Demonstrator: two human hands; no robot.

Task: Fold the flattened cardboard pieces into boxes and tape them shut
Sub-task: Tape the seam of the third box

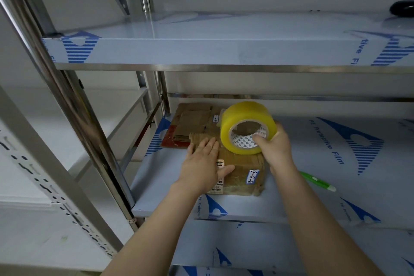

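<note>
Hiding cardboard (243, 169) partly: left hand (201, 163), right hand (276, 149) gripping tape roll (230, 121).

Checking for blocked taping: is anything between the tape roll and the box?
Nothing visible. The right hand holds the tape roll over the box; the left hand lies flat on it beside the roll, not under.

— Bright or dim?
— Bright: lit softly, evenly, cool-toned; glared in a pale streak on the film-covered steel upper shelf (154, 29).
— Sharp?
— In the centre. Smeared along the shiny round steel post (89, 132) at left, bowed at the edges.
</note>
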